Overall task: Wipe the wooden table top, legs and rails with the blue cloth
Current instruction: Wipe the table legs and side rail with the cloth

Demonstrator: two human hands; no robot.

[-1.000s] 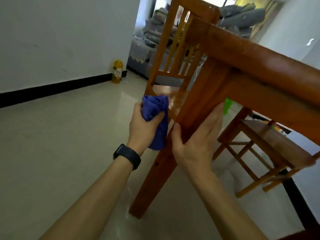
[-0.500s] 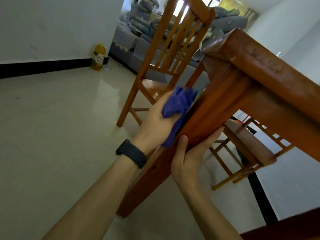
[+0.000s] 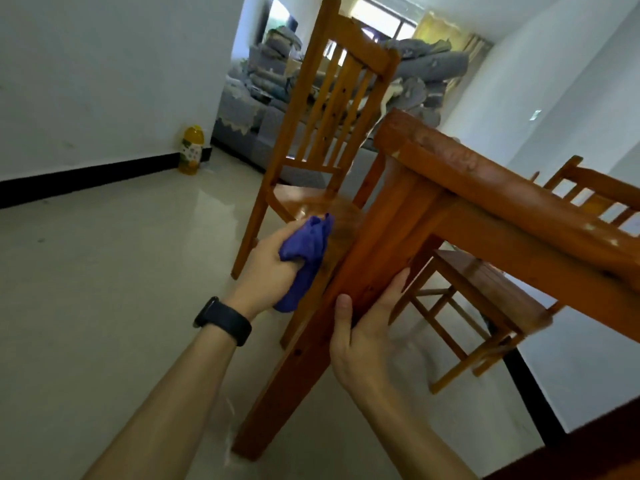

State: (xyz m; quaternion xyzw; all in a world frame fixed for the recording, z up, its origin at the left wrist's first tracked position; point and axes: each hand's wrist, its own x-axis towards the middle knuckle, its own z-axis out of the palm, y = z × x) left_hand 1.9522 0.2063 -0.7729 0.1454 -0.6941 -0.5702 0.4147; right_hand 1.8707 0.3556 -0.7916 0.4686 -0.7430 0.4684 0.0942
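Cloth [image 3: 306, 247] L of table leg [image 3: 374, 258], chair [image 3: 332, 109] behind, 2nd chair [image 3: 485, 285] R.

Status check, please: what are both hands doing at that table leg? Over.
Left hand grips blue cloth at the table leg's side. Right hand holds the leg. Wooden chair close behind, crowding the cloth.

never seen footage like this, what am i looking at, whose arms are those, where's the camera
No machine here: these are a person's bare arms, filmed by one wide-angle camera worn on their head, looking forward and down, so the room looks tilted. The left hand, black watch on its wrist, holds a bunched blue cloth against a wooden table leg. The right hand clasps the same leg lower down, thumb on its near face. The table top is seen edge-on from low, so anything on it is hidden. Beyond stand a chair, a second chair at right, and a yellow bottle by the wall.
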